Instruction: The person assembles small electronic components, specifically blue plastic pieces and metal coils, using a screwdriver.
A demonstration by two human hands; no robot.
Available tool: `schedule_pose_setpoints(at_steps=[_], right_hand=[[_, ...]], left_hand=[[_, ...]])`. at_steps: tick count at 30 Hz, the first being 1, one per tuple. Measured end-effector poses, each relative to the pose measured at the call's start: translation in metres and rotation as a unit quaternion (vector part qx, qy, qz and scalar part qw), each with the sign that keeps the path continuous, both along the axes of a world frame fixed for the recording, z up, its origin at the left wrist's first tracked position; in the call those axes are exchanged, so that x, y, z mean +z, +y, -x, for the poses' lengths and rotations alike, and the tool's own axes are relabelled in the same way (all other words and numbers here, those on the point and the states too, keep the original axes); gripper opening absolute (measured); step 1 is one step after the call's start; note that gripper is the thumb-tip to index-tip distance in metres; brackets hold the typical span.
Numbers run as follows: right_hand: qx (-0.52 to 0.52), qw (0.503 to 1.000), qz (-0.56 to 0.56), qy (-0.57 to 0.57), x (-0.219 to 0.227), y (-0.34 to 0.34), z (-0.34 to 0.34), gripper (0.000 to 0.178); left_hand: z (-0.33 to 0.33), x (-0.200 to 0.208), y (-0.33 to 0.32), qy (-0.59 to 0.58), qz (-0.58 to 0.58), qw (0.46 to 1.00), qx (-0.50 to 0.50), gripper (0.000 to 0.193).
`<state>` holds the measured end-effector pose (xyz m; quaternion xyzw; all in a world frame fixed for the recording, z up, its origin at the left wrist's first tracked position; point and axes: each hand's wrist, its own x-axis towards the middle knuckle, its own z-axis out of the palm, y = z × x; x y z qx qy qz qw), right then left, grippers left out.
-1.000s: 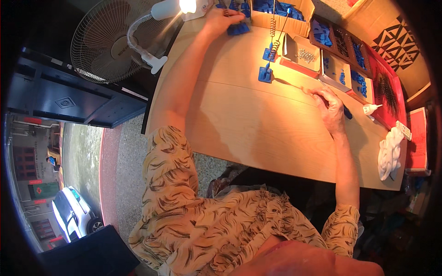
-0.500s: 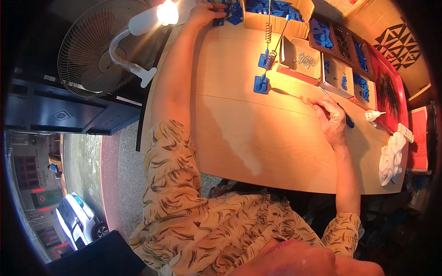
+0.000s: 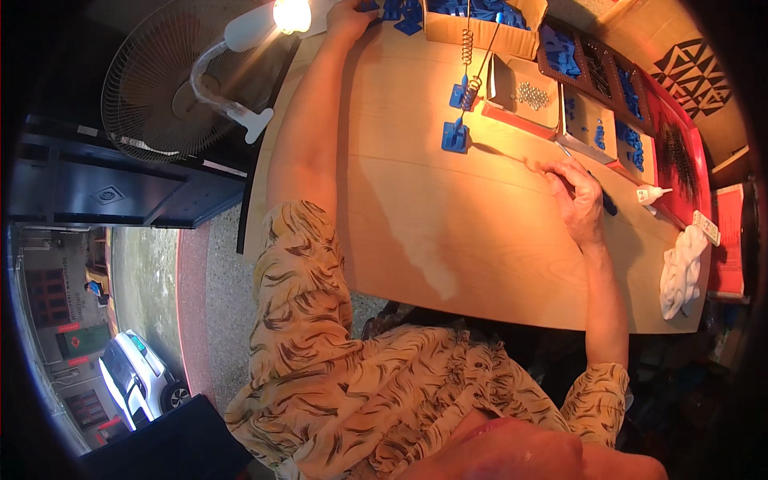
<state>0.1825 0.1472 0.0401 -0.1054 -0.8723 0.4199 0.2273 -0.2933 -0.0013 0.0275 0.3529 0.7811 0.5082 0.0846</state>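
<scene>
My left hand (image 3: 347, 22) reaches to the far left edge of the table, beside a cluster of small blue plastic pieces (image 3: 406, 18). Its fingertips touch or cover a blue piece at the picture's top edge, so their grip is hidden. My right hand (image 3: 578, 196) rests on the table at the right, fingers loosely bent and apart, with nothing visible in them. Alongside it lies a thin tool with a dark handle (image 3: 610, 205), partly hidden. Two assemblies stand mid-table: a blue square base (image 3: 456, 137) and a blue base behind it (image 3: 458, 94), each with a coiled spring and rod.
A cardboard box (image 3: 484, 34) of blue parts stands at the back. Right of it are a box of small clear beads (image 3: 531, 96), trays (image 3: 586, 132) of blue parts, a white glue bottle (image 3: 652, 194) and a white cloth (image 3: 682, 272). A lit lamp (image 3: 254, 30) and fan (image 3: 152, 80) are left.
My left hand has moved slightly farther and left, its fingers now partly out of the picture. The view has shifted a little; my right hand stays in nearly the same place.
</scene>
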Motion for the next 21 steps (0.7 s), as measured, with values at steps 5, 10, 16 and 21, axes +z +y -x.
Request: schedule_pose_setpoints(at_steps=[5,10,16,21], right_hand=[[0.006,0.999,-0.047,0.026,0.000,0.002,0.001,0.015],[-0.001,1.000,-0.013,0.023,-0.004,0.004,0.001,0.015],[0.012,0.998,-0.044,0.034,-0.009,0.005,0.004,0.015],[0.001,0.998,-0.056,0.034,-0.009,0.005,-0.002,0.015]], left_hand=[[-0.018,0.011,-0.022,-0.006,0.000,1.000,0.005,0.036],[-0.079,0.014,-0.045,-0.011,-0.004,1.000,0.002,0.037],[-0.147,-0.001,-0.051,-0.104,-0.062,0.991,-0.063,0.039],[-0.192,-0.002,-0.018,-0.149,-0.143,0.971,-0.118,0.035]])
